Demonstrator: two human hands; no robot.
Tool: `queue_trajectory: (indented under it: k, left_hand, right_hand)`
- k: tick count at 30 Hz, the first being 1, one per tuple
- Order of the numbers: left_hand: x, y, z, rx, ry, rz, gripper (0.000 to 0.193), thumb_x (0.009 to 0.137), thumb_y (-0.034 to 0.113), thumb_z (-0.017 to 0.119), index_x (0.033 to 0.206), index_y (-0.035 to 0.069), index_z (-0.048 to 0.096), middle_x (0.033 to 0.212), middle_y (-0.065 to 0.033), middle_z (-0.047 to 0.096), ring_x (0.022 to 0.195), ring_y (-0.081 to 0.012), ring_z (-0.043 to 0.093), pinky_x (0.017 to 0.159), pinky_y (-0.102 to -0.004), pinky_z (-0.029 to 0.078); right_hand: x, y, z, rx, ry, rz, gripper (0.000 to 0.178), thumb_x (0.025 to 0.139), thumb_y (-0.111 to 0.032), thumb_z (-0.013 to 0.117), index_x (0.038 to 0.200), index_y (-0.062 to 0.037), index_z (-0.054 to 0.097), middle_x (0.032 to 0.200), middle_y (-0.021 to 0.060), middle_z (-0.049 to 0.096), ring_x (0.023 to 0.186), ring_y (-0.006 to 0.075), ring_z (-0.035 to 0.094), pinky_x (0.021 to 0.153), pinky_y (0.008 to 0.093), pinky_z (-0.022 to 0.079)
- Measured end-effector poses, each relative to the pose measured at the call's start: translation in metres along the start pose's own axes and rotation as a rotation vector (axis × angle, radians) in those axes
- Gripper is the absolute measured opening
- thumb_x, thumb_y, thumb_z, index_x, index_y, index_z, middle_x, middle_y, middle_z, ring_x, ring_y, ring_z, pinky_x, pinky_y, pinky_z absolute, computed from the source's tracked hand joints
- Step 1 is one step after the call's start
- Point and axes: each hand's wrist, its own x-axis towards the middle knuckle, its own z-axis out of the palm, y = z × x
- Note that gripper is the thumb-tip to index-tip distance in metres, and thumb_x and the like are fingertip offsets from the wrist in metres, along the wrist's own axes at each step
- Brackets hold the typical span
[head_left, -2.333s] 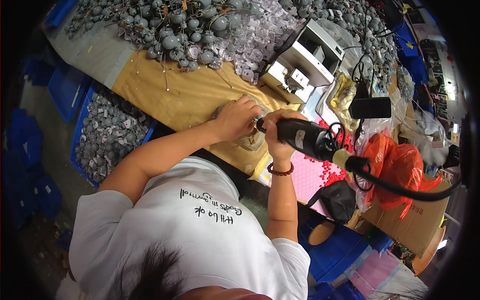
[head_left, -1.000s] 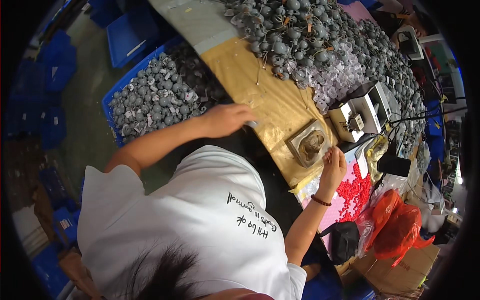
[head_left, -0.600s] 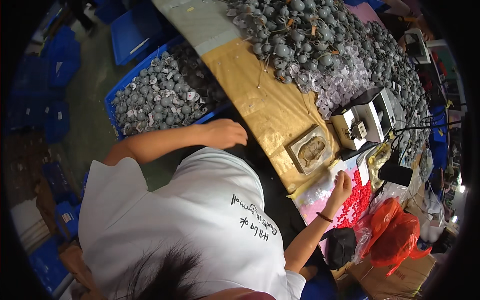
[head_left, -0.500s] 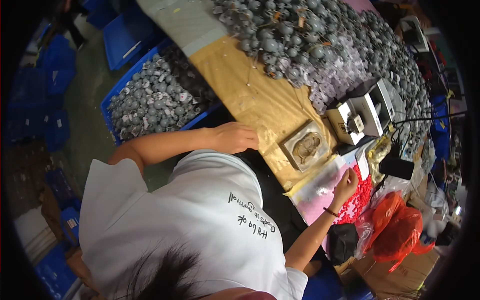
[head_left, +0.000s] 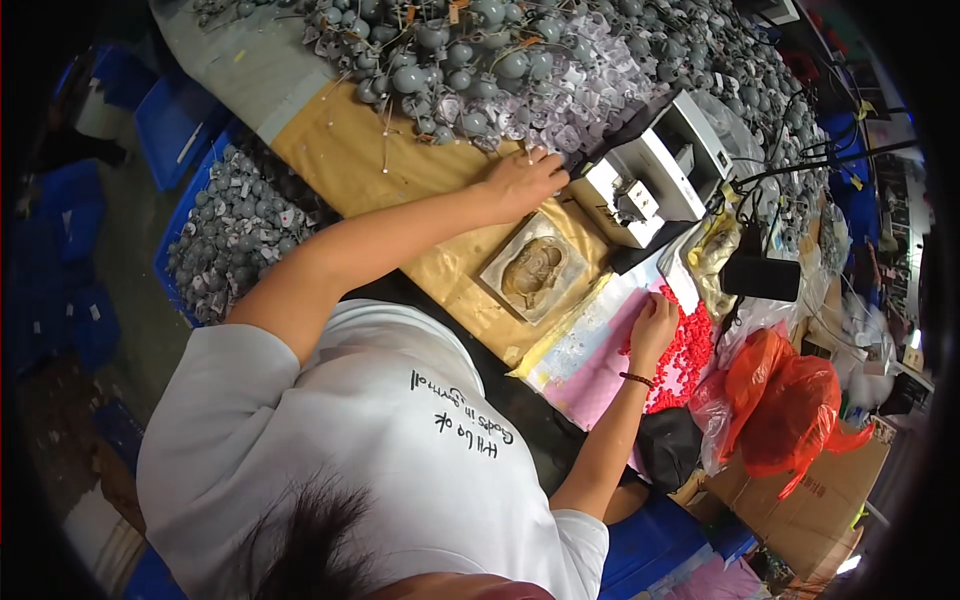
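Note:
At the near edge of a heap of clear plastic pieces (head_left: 570, 105), my left hand (head_left: 522, 187) reaches across the table with its fingers apart and partly bent. No held thing shows in it. My right hand (head_left: 655, 325) is at the edge of a spread of small red pieces (head_left: 690, 355), its fingers drawn together. Whatever it may hold is too small to make out. Between my hands, a square metal block (head_left: 535, 268) with a rounded hollow lies on the tan table covering (head_left: 440, 250).
Beyond my left hand rises a big pile of grey round parts with wires (head_left: 470, 60). A white boxy device (head_left: 650, 165) stands right of the block. A black rectangular device (head_left: 760, 278) and red plastic bags (head_left: 790, 410) lie further right. A blue bin (head_left: 170, 255) holds more grey parts.
My left hand has moved from the table's near edge, forward to the clear pieces. My right hand stays by the red pieces. The whole view has shifted, with the table now further left.

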Motion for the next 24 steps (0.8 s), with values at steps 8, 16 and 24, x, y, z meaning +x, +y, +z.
queue_trajectory:
  k: [8,16,24]
  left_hand:
    - [-0.053,0.016,-0.051,-0.445,-0.082,-0.213,0.025,0.082,0.005,0.065,0.107,0.006,0.064,0.100,-0.0104,0.060,0.095,-0.0306,0.059,0.080,-0.0401,0.050]
    - [-0.102,0.009,-0.040,-0.289,0.022,-0.181,0.016,0.083,0.010,0.069,0.098,0.004,0.064,0.097,-0.0116,0.057,0.091,-0.0324,0.058,0.081,-0.0414,0.049]
    - [-0.093,0.006,-0.058,-0.253,-0.147,-0.048,0.023,0.080,0.016,0.075,0.098,0.005,0.064,0.099,-0.0107,0.057,0.094,-0.0325,0.058,0.083,-0.0406,0.050]
  right_hand:
    - [-0.014,0.005,-0.009,0.092,-0.032,-0.037,0.015,0.088,0.000,0.057,0.097,0.0015,0.069,0.099,0.0185,0.066,0.095,0.0376,0.060,0.087,0.0442,0.048]
    - [-0.009,-0.012,-0.015,0.204,0.024,0.065,0.014,0.092,-0.002,0.059,0.103,0.0012,0.068,0.097,0.0166,0.064,0.089,0.0318,0.061,0.078,0.0395,0.049]
    - [-0.029,-0.057,-0.022,0.672,0.085,0.128,0.013,0.096,-0.004,0.062,0.106,0.0012,0.068,0.093,0.0087,0.066,0.079,0.0152,0.061,0.071,0.0277,0.050]
